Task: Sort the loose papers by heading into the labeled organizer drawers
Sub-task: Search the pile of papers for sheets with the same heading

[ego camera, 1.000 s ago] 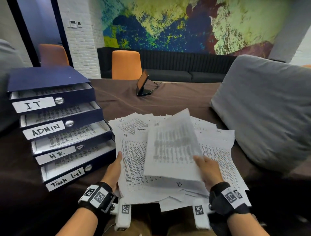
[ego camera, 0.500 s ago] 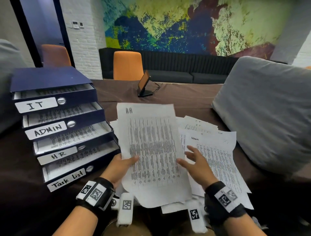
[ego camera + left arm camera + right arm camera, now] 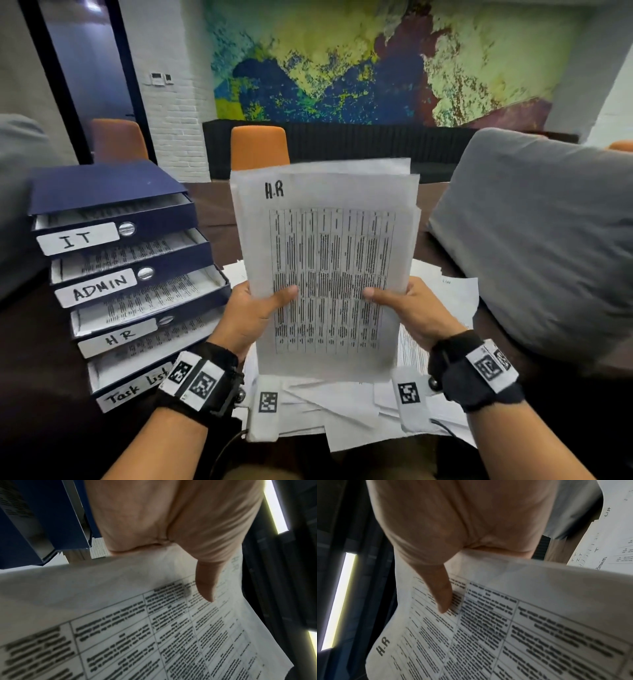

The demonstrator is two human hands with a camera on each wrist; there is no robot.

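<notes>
Both hands (image 3: 329,311), HR sheets (image 3: 329,260) now raised upright

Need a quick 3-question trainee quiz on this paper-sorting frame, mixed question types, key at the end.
1. True or false: both the left hand and the right hand grip the raised sheets.
2. Which heading is on the front sheet? A) IT B) ADMIN C) H.R D) Task List
3. Fill in: counting from the top of the organizer, the HR drawer is number ___.

Key
1. True: each thumb presses the front sheet, one hand on each side.
2. C
3. Three, below the IT drawer and the ADMIN drawer, above the Task List drawer.
</notes>
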